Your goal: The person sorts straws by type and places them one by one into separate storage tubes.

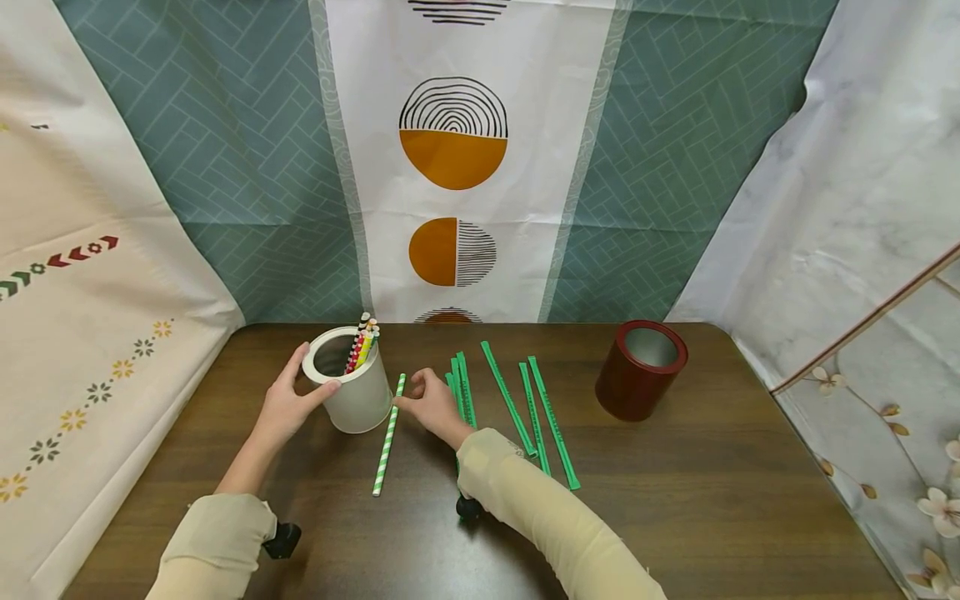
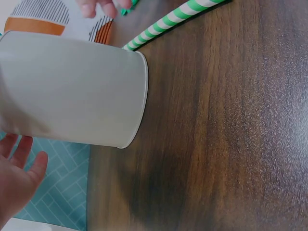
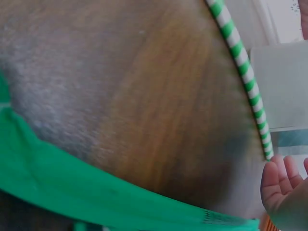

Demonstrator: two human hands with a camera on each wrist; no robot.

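A white round canister (image 1: 356,402) stands on the table with several patterned paper straws (image 1: 363,348) leaning inside it. My left hand (image 1: 288,404) holds the canister by its rim, thumb at the near side and fingers round the left. Just right of the canister lies a green-and-white striped straw (image 1: 386,450). Over its upper part is my right hand (image 1: 435,404), fingertips at the straw and covering a bit of it. In the right wrist view, the fingers (image 3: 284,178) look loosely extended beside the straw's far end; whether they press on it is unclear.
Several green-wrapped straws (image 1: 553,421) lie right of my right hand, some partly under the forearm. A dark red canister (image 1: 637,375) stands farther right on the brown wooden table (image 1: 690,500). Patterned cloth (image 1: 450,167) hangs behind the table.
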